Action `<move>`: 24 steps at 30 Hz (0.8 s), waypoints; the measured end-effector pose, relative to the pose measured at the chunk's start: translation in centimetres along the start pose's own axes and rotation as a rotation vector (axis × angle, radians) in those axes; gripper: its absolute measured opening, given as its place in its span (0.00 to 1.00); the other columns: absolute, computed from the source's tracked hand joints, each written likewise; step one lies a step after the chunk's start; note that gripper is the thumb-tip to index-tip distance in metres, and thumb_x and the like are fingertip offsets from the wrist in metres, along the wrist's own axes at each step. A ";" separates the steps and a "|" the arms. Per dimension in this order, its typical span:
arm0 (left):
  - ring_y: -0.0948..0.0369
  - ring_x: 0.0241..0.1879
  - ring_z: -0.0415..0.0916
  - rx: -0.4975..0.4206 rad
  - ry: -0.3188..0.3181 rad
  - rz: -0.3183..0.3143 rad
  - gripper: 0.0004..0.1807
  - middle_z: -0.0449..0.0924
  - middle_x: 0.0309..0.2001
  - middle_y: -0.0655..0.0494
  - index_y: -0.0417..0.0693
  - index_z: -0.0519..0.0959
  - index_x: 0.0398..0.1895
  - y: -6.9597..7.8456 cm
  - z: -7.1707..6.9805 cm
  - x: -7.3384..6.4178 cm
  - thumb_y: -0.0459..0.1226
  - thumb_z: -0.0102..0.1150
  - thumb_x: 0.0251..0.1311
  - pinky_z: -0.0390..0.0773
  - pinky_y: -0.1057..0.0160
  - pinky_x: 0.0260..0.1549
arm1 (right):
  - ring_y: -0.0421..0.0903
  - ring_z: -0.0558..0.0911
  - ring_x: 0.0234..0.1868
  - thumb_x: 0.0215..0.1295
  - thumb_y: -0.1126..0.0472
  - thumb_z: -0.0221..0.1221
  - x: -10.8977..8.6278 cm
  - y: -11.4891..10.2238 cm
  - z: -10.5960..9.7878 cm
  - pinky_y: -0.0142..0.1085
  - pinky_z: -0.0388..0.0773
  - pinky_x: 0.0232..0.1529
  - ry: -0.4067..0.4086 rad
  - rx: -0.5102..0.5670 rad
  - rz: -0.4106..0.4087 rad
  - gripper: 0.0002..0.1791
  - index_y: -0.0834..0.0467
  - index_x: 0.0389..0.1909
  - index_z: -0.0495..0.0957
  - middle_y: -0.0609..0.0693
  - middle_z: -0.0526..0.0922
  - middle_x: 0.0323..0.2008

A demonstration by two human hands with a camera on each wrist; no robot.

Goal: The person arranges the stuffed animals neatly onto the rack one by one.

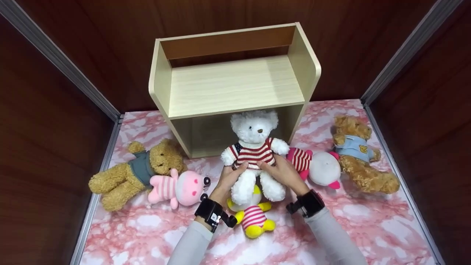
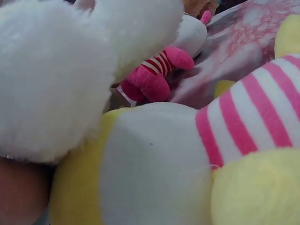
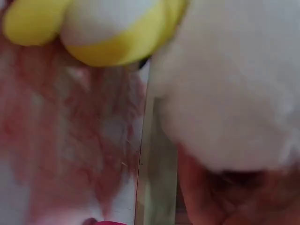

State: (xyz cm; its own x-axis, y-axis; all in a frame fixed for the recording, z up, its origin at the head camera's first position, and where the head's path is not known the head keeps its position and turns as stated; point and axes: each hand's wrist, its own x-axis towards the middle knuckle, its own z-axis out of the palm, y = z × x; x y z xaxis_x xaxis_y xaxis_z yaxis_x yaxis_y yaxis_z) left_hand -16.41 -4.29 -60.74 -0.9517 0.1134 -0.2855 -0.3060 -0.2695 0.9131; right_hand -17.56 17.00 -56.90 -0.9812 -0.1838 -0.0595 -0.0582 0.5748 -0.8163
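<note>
Both hands hold a white teddy bear (image 1: 254, 127) in a red-and-white striped sweater, upright and facing the head camera. My left hand (image 1: 228, 180) grips one side of its waist, thumb across the sweater's hem. On the other side my right hand (image 1: 289, 175) does the same; the fingers of both hands are hidden behind the bear. Below its legs lies a yellow plush doll (image 1: 254, 217) with a pink-striped body, its head partly covered by the bear. White fur (image 2: 51, 84) and the doll's pale face (image 2: 154, 154) fill much of the left wrist view.
A pale wooden two-level shelf (image 1: 235, 86) stands behind the bear. At left lie a brown teddy in a teal shirt (image 1: 141, 173) and a pink plush doll (image 1: 189, 187). At right are a magenta doll (image 1: 323, 167) and a brown teddy in light blue (image 1: 355, 147). Dark panels (image 1: 48, 147) enclose the sides.
</note>
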 end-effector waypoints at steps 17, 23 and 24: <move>0.40 0.76 0.57 0.014 -0.045 0.219 0.35 0.60 0.76 0.34 0.33 0.59 0.77 0.1 -0.8 0.8 0.29 0.59 0.69 0.58 0.46 0.75 | 0.54 0.78 0.55 0.71 0.68 0.60 7.9 0.3 -0.6 0.45 0.69 0.67 0.069 0.422 0.131 0.13 0.69 0.52 0.78 0.59 0.82 0.49; 0.38 0.72 0.63 0.117 -0.030 0.261 0.31 0.66 0.71 0.32 0.30 0.65 0.71 -0.5 -1.0 0.6 0.27 0.61 0.66 0.63 0.45 0.72 | 0.60 0.72 0.68 0.72 0.66 0.59 10.6 -0.1 -1.3 0.50 0.58 0.76 0.107 0.379 0.218 0.19 0.69 0.61 0.74 0.65 0.78 0.61; 0.37 0.70 0.65 0.121 -0.021 0.263 0.30 0.67 0.70 0.32 0.29 0.67 0.70 -0.6 -0.9 0.6 0.26 0.61 0.65 0.66 0.45 0.70 | 0.60 0.71 0.69 0.73 0.66 0.59 10.9 -0.1 -1.4 0.50 0.58 0.76 0.117 0.383 0.232 0.21 0.69 0.63 0.73 0.65 0.76 0.63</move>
State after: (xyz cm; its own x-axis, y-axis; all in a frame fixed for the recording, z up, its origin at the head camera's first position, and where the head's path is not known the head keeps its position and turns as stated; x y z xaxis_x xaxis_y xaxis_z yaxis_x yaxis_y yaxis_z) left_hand -16.77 -4.91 -61.72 -0.9968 0.0749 -0.0294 -0.0422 -0.1760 0.9835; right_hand -28.53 16.07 -56.66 -0.9757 0.0185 -0.2185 0.2161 0.2496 -0.9439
